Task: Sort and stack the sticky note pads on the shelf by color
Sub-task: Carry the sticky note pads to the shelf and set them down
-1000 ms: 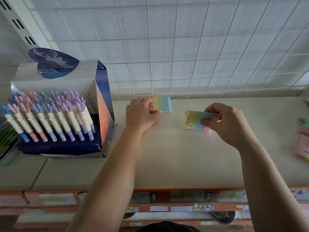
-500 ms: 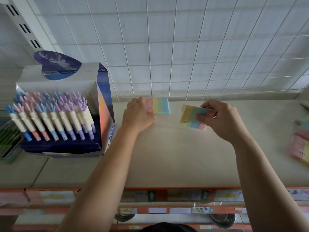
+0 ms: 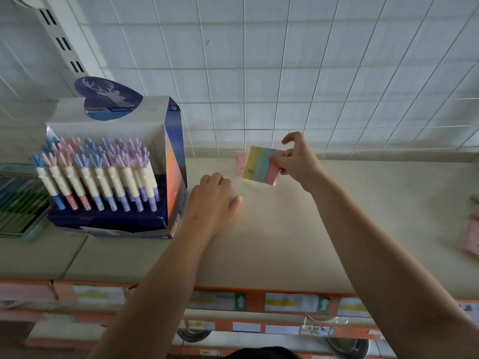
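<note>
place: stationery shop | evidence: pen display box [image 3: 116, 174], shelf-edge price labels [image 3: 291, 302]

A pink-edged pad [image 3: 240, 164] stands mostly hidden behind the rainbow-striped paper pad [image 3: 259, 165] pinched by the right hand [image 3: 298, 161] (only one narrow pink end shows). The held pad's small print is unreadable. The pink paper stacks [image 3: 470, 237] are blurred and cropped by the right edge.

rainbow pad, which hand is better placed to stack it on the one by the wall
Right: the right hand grips the rainbow pad, overlapping the pad by the wall. The left hand rests empty on the shelf.
</note>
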Tool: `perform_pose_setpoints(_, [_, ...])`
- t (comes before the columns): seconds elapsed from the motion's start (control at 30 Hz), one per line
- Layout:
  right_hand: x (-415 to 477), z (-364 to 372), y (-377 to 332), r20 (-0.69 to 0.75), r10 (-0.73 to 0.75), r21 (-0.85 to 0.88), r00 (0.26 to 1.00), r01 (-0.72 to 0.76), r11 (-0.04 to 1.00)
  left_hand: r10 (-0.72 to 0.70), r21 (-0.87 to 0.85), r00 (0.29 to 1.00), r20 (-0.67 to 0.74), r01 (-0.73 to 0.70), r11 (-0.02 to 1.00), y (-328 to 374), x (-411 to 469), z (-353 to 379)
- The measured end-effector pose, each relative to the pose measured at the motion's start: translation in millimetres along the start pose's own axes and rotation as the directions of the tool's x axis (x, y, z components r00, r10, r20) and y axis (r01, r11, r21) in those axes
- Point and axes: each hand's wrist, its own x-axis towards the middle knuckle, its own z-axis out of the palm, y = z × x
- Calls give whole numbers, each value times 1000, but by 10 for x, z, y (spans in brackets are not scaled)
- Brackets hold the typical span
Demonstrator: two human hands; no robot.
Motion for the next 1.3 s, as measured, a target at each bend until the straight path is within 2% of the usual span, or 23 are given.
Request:
perform_pose_setpoints(0.07, [80, 92, -3, -16, -5, -22, 1000, 5, 1000, 12, -15, 999, -34, -12, 1000, -14, -17, 16])
perform_pose_setpoints(0.2, [170, 202, 5, -77, -71, -200, 994, 54, 978, 18, -18, 998, -62, -19, 1000, -27, -15, 47])
perform_pose_setpoints(0.3, [142, 229, 54, 11, -40, -309, 999, 41, 950, 8, -48, 998, -59, -10, 999, -53, -12, 61])
perform_pose_setpoints(0.4, [81, 233, 92, 111, -64, -494, 992, 111, 862, 5, -64, 999, -47, -8, 998, -61, -5, 56])
perform_pose_setpoints(0.47, [29, 243, 97, 149, -77, -543, 986, 147, 827, -1, -66, 999, -36, -2, 998, -57, -2, 47])
perform_pose_setpoints(0.67, [-41, 313, 158, 95, -178, -556, 979, 201, 806, -6, -25, 1000, -29, 5, 1000, -57, 9, 61])
perform_pose_setpoints(0.97, [-43, 420, 237, -51, -216, -532, 975, 157, 832, -13, -50, 999, -39, 11, 999, -77, 19, 84])
perform_pose_setpoints(1.3, [-60, 463, 300, -43, -296, -572, 954, 219, 791, -20, -91, 998, -52, 15, 996, -103, 29, 98])
